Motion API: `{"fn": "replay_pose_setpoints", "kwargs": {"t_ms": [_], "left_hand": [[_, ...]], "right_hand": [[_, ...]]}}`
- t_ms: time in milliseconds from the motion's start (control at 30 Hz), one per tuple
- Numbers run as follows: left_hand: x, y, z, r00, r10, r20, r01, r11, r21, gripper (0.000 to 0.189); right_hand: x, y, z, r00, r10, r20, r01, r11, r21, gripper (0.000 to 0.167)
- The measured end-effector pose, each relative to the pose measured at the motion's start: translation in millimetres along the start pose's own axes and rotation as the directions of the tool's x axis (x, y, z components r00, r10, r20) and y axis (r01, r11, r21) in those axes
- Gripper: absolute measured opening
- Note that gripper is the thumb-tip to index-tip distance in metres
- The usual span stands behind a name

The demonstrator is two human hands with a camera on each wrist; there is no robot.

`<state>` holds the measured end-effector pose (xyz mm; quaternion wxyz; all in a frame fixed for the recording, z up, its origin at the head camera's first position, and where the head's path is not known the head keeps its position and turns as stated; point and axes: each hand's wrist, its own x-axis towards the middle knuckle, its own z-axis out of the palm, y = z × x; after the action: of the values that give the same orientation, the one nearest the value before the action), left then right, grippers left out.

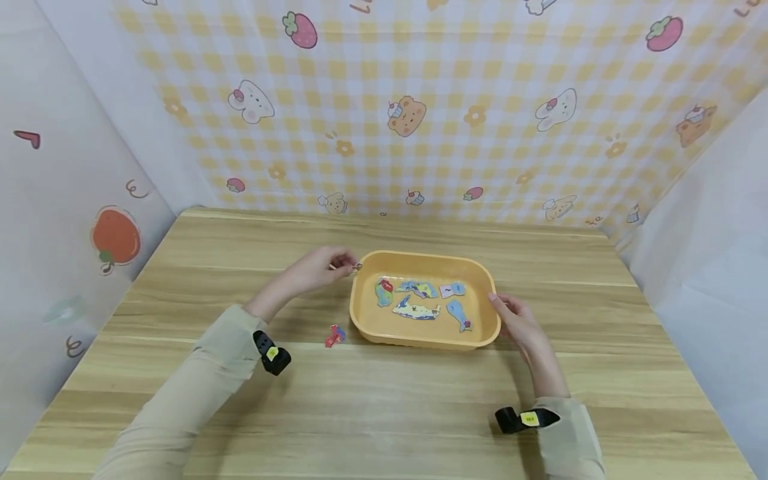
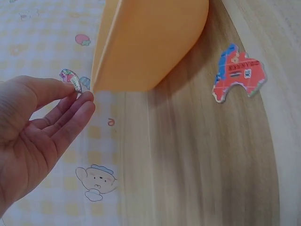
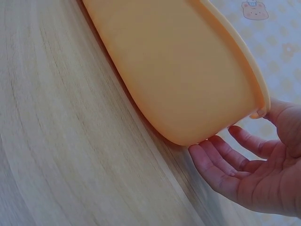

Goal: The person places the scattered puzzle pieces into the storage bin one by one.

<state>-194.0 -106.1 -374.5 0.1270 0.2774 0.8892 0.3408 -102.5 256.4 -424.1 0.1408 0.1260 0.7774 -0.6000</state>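
Observation:
At the tray's left end, my left hand [image 1: 324, 268] pinches a small printed puzzle piece [image 2: 71, 80] between thumb and fingertips, right at the rim. The piece is seen nearly edge-on. My right hand [image 1: 521, 323] grips the yellow plastic tray [image 1: 384, 335] at its right end, thumb over the rim and fingers against the outer wall. Inside the tray several flat, map-like pieces lie apart, among them a cream and blue one [image 1: 417, 310], a light blue one [image 1: 459, 313] and a green and red one [image 1: 384, 293].
A red and blue puzzle piece [image 2: 239, 73] lies on the wooden table [image 1: 384, 413], just outside the tray's front left corner. Behind the table hangs a yellow checked cloth [image 1: 372, 167] with cartoon prints; white cloth [image 1: 54, 220] hangs along the sides.

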Motion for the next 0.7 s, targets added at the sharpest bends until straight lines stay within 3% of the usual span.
{"fn": "replay_pose_setpoints", "kwargs": {"t_ms": [500, 700], "left_hand": [[20.9, 27.5, 8.4, 0.995, 0.071, 0.066, -0.078, 0.992, 0.103, 0.015], [24.2, 40.2, 17.7, 0.986, 0.085, 0.145, -0.111, 0.977, 0.180, 0.011]], "right_hand": [[2.6, 2, 1, 1.000, 0.010, -0.016, -0.010, 1.000, 0.009, 0.071], [3.7, 1, 2, 0.999, 0.019, -0.031, -0.019, 1.000, 0.016, 0.069]]}}
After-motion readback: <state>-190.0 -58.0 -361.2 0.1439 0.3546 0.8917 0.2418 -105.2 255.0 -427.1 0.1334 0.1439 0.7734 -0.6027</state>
